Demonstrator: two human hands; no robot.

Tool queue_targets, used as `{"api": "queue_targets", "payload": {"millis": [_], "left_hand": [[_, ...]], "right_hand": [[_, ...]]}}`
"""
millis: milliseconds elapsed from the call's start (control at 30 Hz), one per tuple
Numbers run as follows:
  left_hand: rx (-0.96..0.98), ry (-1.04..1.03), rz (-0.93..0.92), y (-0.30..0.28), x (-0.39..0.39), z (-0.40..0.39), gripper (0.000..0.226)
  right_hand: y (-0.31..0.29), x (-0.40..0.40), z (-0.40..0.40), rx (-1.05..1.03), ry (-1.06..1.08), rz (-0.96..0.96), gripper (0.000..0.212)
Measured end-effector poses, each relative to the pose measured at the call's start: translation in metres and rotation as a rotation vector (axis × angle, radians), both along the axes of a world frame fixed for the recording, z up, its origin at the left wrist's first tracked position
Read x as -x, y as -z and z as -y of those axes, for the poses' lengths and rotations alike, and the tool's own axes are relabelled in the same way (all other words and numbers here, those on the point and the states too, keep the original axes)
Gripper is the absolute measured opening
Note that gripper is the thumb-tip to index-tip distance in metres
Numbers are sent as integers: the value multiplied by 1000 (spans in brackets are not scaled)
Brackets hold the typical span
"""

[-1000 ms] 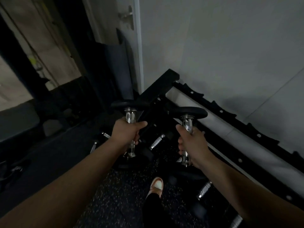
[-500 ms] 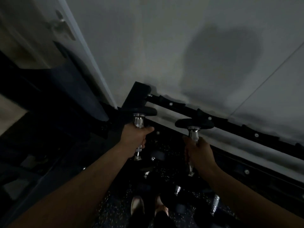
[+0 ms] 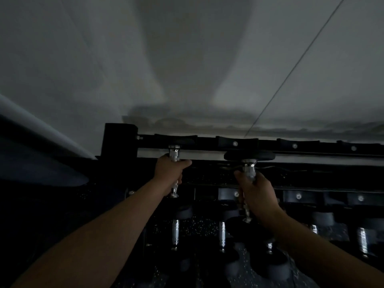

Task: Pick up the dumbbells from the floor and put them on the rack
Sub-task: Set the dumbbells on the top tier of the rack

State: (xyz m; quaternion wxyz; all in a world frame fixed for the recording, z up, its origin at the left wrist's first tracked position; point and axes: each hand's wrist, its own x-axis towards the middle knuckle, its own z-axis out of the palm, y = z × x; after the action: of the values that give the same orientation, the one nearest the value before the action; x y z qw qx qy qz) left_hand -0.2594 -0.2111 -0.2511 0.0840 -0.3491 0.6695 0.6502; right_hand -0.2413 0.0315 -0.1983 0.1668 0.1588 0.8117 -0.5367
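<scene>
My left hand point(image 3: 169, 173) grips the chrome handle of a dumbbell point(image 3: 174, 151) whose far black head sits at the first saddle of the black rack's top rail point(image 3: 295, 146). My right hand point(image 3: 256, 194) grips the handle of a second dumbbell point(image 3: 249, 155); its far head hovers just in front of and slightly below the second saddle, its near head hangs below my wrist. Both dumbbells point away from me toward the wall.
Several dumbbells point(image 3: 175, 233) with chrome handles lie on a lower level or the speckled floor beneath my arms. The rack's left post point(image 3: 119, 140) stands beside my left hand. A grey wall point(image 3: 187, 59) rises right behind the rack. The scene is dim.
Both hands have carried their dumbbells forward and up to the rack's top rail. The view has swung to face the rack squarely; my feet have left the frame.
</scene>
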Motion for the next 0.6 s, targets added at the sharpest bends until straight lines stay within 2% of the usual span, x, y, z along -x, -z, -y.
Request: {"api": "queue_targets", "payload": {"millis": [200, 600], "left_hand": [[55, -31, 30, 17, 16, 15, 37], [10, -15, 34, 38, 29, 15, 41]], "right_hand": [[14, 12, 0, -60, 26, 4, 37], [41, 45, -3, -128, 31, 27, 38]]}}
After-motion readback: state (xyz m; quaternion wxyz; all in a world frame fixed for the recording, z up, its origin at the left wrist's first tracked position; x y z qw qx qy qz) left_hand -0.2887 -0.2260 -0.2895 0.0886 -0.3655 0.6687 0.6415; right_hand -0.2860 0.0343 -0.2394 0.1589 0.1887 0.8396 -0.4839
